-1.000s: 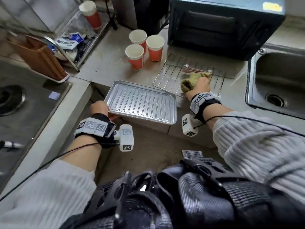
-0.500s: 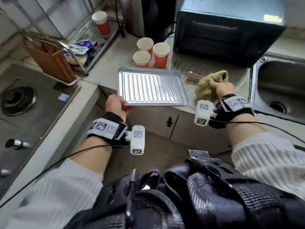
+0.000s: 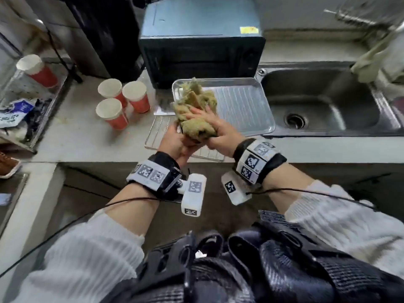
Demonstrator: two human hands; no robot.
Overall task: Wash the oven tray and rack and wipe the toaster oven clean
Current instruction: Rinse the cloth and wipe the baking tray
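Ribbed, shiny metal, the oven tray (image 3: 240, 106) lies flat on the counter (image 3: 76, 132) with its right edge just beside the steel sink (image 3: 328, 101) and its far edge against the front of the toaster oven (image 3: 201, 47). Its floor shows parallel grooves and a raised rolled rim; the left part is hidden behind the cloth. The wire rack (image 3: 159, 134) lies on the counter in front of the tray, its near edge close to the counter's lip, and is partly hidden by the hands. The dark toaster oven stands behind both, door closed, a yellow sticker on its top. Above rack and tray, a crumpled yellow-green cloth (image 3: 196, 114) is bunched between both hands: the left hand (image 3: 175, 143) cups and grips it from below, the right hand (image 3: 218, 132) wraps its fingers over the cloth from the right. Both wrists carry black bands with printed markers. Three red paper cups (image 3: 122, 103) stand left of the rack, a fourth (image 3: 37, 71) on a wire shelf further left
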